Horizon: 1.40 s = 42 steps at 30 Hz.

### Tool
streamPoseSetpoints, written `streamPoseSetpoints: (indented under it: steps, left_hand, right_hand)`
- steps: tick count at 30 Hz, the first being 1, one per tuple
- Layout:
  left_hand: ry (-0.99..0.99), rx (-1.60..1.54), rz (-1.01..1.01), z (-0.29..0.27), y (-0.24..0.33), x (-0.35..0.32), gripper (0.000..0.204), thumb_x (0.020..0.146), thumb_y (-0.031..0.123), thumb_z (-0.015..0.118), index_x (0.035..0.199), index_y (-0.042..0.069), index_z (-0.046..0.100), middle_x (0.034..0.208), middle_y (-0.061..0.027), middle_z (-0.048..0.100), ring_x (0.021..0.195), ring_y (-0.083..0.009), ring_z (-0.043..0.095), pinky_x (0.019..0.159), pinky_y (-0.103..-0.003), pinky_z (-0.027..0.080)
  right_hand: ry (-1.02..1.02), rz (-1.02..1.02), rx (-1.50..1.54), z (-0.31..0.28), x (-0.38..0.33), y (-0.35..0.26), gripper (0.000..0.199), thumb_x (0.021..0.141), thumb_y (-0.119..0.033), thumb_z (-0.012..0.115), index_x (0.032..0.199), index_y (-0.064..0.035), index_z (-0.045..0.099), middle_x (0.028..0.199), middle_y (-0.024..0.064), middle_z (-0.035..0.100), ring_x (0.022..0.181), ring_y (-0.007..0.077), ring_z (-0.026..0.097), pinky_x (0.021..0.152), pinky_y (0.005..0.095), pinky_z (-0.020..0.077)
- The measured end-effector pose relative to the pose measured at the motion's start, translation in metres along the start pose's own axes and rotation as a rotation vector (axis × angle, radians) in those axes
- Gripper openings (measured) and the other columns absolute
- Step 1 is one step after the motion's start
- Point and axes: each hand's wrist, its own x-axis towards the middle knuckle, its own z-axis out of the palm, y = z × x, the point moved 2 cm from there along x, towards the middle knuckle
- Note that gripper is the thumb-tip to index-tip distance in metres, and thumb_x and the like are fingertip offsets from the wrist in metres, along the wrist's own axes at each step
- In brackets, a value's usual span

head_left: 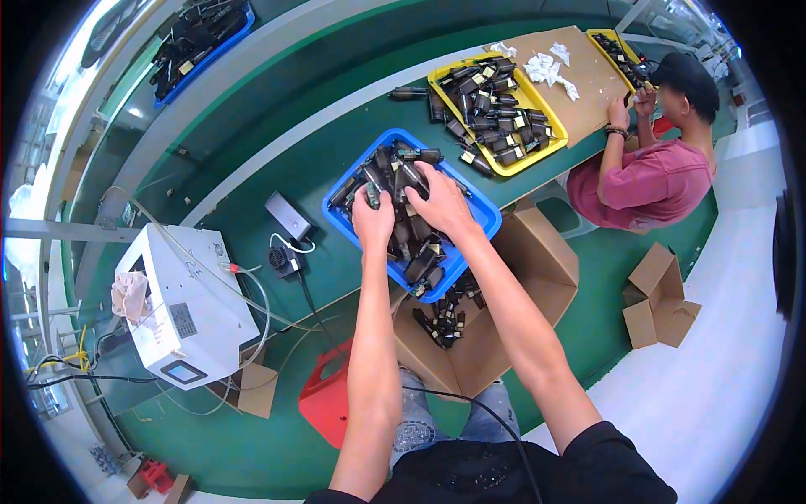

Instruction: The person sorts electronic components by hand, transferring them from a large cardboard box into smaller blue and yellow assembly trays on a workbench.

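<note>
Both my hands are over a blue tray [485,220] heaped with dark, translucent plastic parts [416,228], some showing bits of green circuit board. At the left of the heap, my left hand [374,223] is closed around one dark part with a green board [372,195] at its end. Across from it, my right hand [445,206] grips a dark plastic part [410,178] between thumb and fingers. Its fingertips are partly hidden among the parts. The tray sits at the bench edge, above an open cardboard box [537,260] with more dark parts inside.
A yellow tray [561,141] of similar parts stands to the right, near a seated co-worker [651,181]. On the left are a white machine [189,307] with hoses and a small grey device [288,217]. A red stool [323,399] is by my legs.
</note>
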Motion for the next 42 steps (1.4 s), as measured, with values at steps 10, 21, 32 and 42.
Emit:
streamPoseSetpoints:
  steps: [10, 21, 32, 42]
  left_hand:
    - [-0.346, 0.477, 0.158, -0.030, 0.015, 0.017, 0.083, 0.079, 0.041, 0.076, 0.147, 0.008, 0.041, 0.143, -0.0200, 0.048, 0.130, -0.0396, 0.050, 0.109, -0.046, 0.042]
    - [-0.194, 0.130, 0.256, -0.092, 0.009, 0.046, 0.041, 0.092, 0.033, 0.066, 0.120, 0.003, 0.068, 0.113, -0.0160, 0.070, 0.105, -0.0263, 0.066, 0.094, -0.037, 0.049]
    - [0.275, 0.066, 0.245, -0.010, -0.042, 0.013, 0.048, 0.102, 0.033, 0.046, 0.144, 0.010, 0.050, 0.156, -0.0176, 0.037, 0.148, -0.0391, 0.024, 0.118, -0.057, 0.018]
    - [0.220, 0.014, 0.392, -0.041, -0.048, -0.036, 0.054, 0.102, 0.028, 0.046, 0.152, 0.009, 0.037, 0.160, -0.0220, 0.025, 0.148, -0.0455, 0.019, 0.116, -0.060, 0.014]
  right_hand:
    - [-0.032, -0.117, -0.260, -0.017, -0.031, -0.003, 0.054, 0.095, -0.028, 0.061, 0.145, -0.0134, 0.046, 0.143, 0.0167, 0.054, 0.123, 0.0380, 0.056, 0.100, 0.0479, 0.0484]
    - [0.126, 0.029, -0.255, -0.071, 0.021, -0.003, 0.027, 0.098, -0.032, 0.056, 0.110, -0.0111, 0.068, 0.086, 0.0197, 0.071, 0.082, 0.0401, 0.068, 0.076, 0.0492, 0.0532]
    - [-0.093, -0.246, -0.283, 0.008, 0.117, 0.071, 0.055, 0.090, -0.004, 0.049, 0.144, -0.0140, 0.047, 0.151, 0.0154, 0.042, 0.126, 0.0382, 0.053, 0.105, 0.0485, 0.0463]
    - [0.186, -0.262, -0.817, 0.003, 0.137, 0.066, 0.028, 0.090, -0.016, 0.064, 0.118, -0.0154, 0.064, 0.113, 0.0123, 0.062, 0.113, 0.0320, 0.058, 0.091, 0.0522, 0.0482]
